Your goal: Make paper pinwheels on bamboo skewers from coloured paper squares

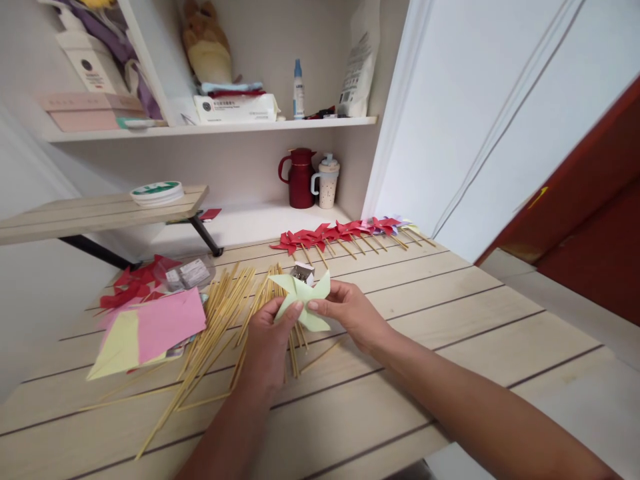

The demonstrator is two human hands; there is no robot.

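1. A pale green folded-paper pinwheel [304,300] is held just above the slatted light wooden table [450,313], near its middle, between both hands.
2. The left hand [267,340] pinches the pinwheel's lower left edge, thumb on top and fingers curled narrow beneath.
3. The right hand [350,310] grips the right side, thumb pressed near the centre, fingers closed behind the paper.
4. Beneath and left of the hands lies a loose heap of thin bamboo sticks [215,327].
5. Further left are pink and yellow paper sheets [150,330], overlapping.
6. A row of finished red pinwheels on sticks [340,235] lies along the table's far edge.
7. Behind it stand a dark red jug [300,179] and a white mug [327,181].
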